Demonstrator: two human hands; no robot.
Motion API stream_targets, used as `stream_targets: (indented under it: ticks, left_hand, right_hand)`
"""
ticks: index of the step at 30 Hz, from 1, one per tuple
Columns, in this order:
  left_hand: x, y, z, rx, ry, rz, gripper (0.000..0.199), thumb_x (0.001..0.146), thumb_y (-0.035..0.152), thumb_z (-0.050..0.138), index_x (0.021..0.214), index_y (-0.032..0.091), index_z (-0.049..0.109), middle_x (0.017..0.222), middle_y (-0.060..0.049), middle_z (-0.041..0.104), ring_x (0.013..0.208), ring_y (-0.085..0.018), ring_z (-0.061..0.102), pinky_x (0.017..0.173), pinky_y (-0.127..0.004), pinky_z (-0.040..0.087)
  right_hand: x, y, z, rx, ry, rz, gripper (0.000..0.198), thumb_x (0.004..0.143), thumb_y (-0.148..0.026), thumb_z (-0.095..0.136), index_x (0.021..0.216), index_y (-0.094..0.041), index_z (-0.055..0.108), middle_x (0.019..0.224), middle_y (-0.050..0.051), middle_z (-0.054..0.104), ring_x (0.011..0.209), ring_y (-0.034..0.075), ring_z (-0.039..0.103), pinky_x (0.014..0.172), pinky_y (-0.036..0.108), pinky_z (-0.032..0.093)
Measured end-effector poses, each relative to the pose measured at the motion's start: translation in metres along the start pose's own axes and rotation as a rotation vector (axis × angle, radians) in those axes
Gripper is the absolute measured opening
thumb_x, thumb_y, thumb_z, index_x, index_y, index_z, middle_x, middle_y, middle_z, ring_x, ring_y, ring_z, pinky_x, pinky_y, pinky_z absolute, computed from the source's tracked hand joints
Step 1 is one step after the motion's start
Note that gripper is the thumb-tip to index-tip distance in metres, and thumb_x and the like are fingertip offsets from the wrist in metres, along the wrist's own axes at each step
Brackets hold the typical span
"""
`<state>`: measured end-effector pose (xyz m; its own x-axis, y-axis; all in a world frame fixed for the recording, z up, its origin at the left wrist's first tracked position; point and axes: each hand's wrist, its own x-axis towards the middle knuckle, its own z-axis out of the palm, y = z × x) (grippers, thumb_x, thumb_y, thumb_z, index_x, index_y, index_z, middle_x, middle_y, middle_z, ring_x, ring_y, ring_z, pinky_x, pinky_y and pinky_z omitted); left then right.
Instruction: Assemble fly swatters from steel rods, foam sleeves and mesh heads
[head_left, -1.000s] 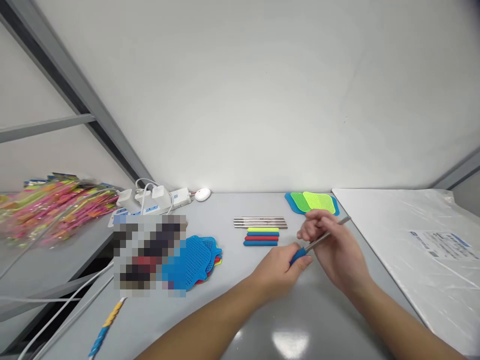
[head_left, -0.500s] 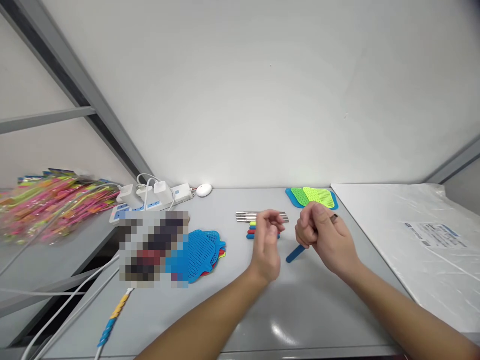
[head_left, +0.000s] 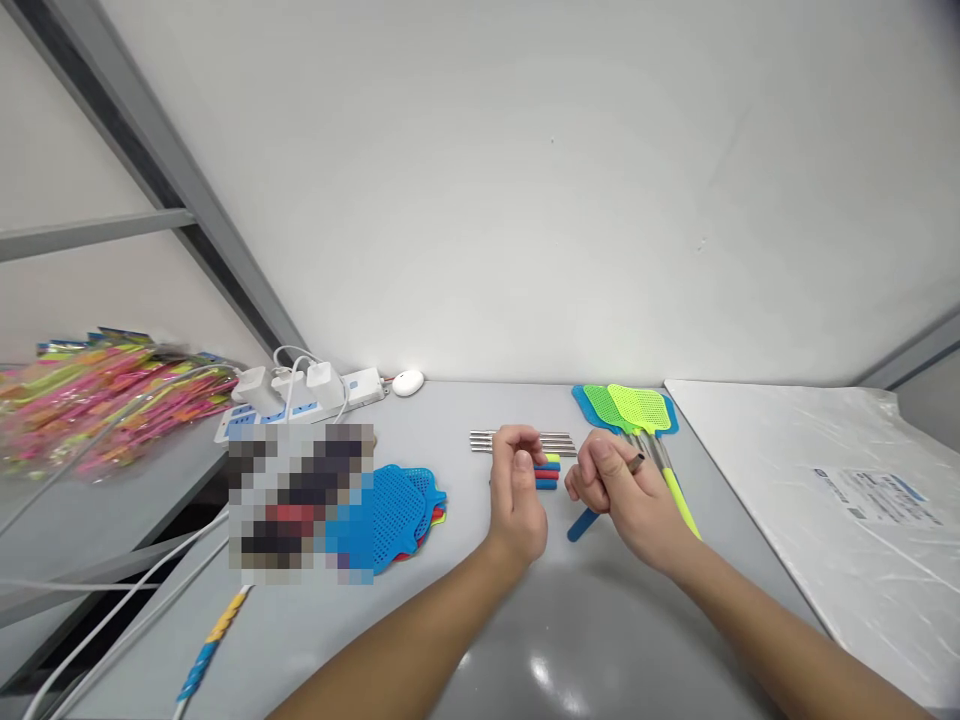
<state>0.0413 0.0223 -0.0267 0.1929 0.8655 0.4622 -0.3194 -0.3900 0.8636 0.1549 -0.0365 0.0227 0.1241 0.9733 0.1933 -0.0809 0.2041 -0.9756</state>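
Observation:
My right hand (head_left: 619, 490) is closed around a fly swatter handle. Its blue grip (head_left: 582, 525) sticks out below the fingers, and the end of a metal rod (head_left: 637, 463) shows above the thumb. To its left, my left hand (head_left: 519, 505) is loosely curved, thumb apart from the fingers, with nothing visible in it. Behind the left hand lie coloured handle grips (head_left: 547, 475) in yellow, blue and red, partly hidden. Several metal rods (head_left: 555, 442) lie just beyond them. Blue mesh swatter heads (head_left: 394, 510) are stacked at the left, with red and yellow edges underneath.
Swatters with green, yellow and blue heads (head_left: 641, 408) lie at the back right. A white wrapped sheet (head_left: 780, 460) covers the right side. Power strips (head_left: 315, 405), a white mouse-like object (head_left: 408, 383), cables and bagged colourful items (head_left: 112, 405) are at the left.
Both hands have shifted slightly left. The right hand has turned a little, so more of the rod shows above it. The left hand's fingers have curled in more.

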Motion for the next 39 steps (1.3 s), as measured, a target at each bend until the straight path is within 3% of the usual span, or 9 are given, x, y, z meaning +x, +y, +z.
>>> stream_targets:
  ticks: [4,9,13,17,21,25,27,31,39]
  left_hand:
    - [-0.001,0.0,-0.001,0.05,-0.041,0.093,0.031,0.1,0.044,0.029,0.111,0.023,0.049,0.097,-0.005,0.049,0.086,-0.017,0.05,0.075,-0.032,0.044]
    - [0.003,0.007,-0.005,0.228,-0.155,0.378,0.026,0.096,0.035,0.039,0.115,0.023,0.053,0.108,-0.008,0.051,0.099,-0.022,0.051,0.084,-0.039,0.045]
    - [0.007,0.018,-0.007,0.322,-0.249,0.492,0.037,0.091,0.032,0.045,0.127,0.024,0.051,0.119,-0.012,0.051,0.107,-0.026,0.053,0.089,-0.044,0.046]
    - [0.008,0.031,-0.001,0.376,-0.311,0.526,0.03,0.09,0.028,0.048,0.115,0.024,0.063,0.116,-0.011,0.06,0.104,-0.027,0.056,0.091,-0.045,0.045]
    - [0.008,0.041,0.007,0.344,-0.282,0.453,0.019,0.088,0.018,0.055,0.099,0.025,0.069,0.105,-0.007,0.068,0.101,-0.024,0.056,0.091,-0.042,0.046]
    - [0.01,0.048,0.008,0.242,-0.255,0.406,0.012,0.09,0.018,0.055,0.095,0.022,0.066,0.1,-0.007,0.07,0.098,-0.022,0.059,0.088,-0.04,0.048]
    - [0.014,0.053,0.006,0.122,-0.108,0.31,0.013,0.096,0.025,0.047,0.094,0.021,0.06,0.098,-0.007,0.068,0.094,-0.02,0.062,0.083,-0.037,0.05]
    - [0.032,0.06,-0.004,-0.202,0.195,0.083,0.024,0.101,0.04,0.035,0.088,0.022,0.045,0.07,0.003,0.059,0.061,-0.012,0.06,0.077,-0.036,0.053]
    - [0.041,0.04,-0.008,-0.376,0.192,-0.303,0.034,0.096,0.05,0.043,0.079,0.021,0.045,0.068,0.001,0.059,0.062,-0.011,0.056,0.058,-0.021,0.048]
  right_hand:
    - [-0.004,0.001,0.004,-0.093,-0.033,0.038,0.038,0.1,-0.046,0.039,0.071,-0.022,0.046,0.054,-0.007,0.031,0.055,0.012,0.032,0.062,0.03,0.037]
    - [-0.005,-0.002,0.008,-0.193,-0.068,0.047,0.039,0.1,-0.047,0.038,0.069,-0.022,0.041,0.059,-0.006,0.032,0.056,0.012,0.028,0.053,0.027,0.028]
    - [-0.005,-0.001,0.009,-0.195,-0.113,0.075,0.035,0.1,-0.044,0.038,0.074,-0.022,0.044,0.066,-0.004,0.039,0.06,0.012,0.036,0.055,0.026,0.033]
    - [-0.005,-0.001,0.008,-0.217,-0.195,0.037,0.025,0.096,-0.034,0.043,0.076,-0.021,0.051,0.075,0.0,0.052,0.07,0.015,0.048,0.061,0.027,0.041]
    - [-0.005,-0.002,0.005,-0.292,-0.222,-0.023,0.018,0.093,-0.022,0.043,0.081,-0.021,0.056,0.083,0.002,0.057,0.08,0.017,0.053,0.068,0.028,0.046]
    - [-0.009,0.002,0.006,-0.373,-0.138,-0.053,0.017,0.094,-0.024,0.043,0.088,-0.021,0.057,0.084,0.002,0.057,0.079,0.017,0.053,0.068,0.028,0.044]
    - [-0.012,0.007,0.01,-0.421,-0.139,-0.014,0.01,0.094,-0.027,0.048,0.094,-0.021,0.057,0.085,0.001,0.057,0.078,0.016,0.051,0.067,0.027,0.042]
    - [-0.016,0.018,0.019,-0.496,-0.198,0.102,0.02,0.096,-0.037,0.046,0.093,-0.021,0.057,0.074,-0.002,0.053,0.067,0.014,0.046,0.06,0.026,0.035]
    - [-0.019,0.035,0.025,-0.625,-0.121,0.093,0.031,0.1,-0.043,0.031,0.091,-0.022,0.052,0.063,-0.003,0.047,0.055,0.015,0.042,0.056,0.027,0.031]
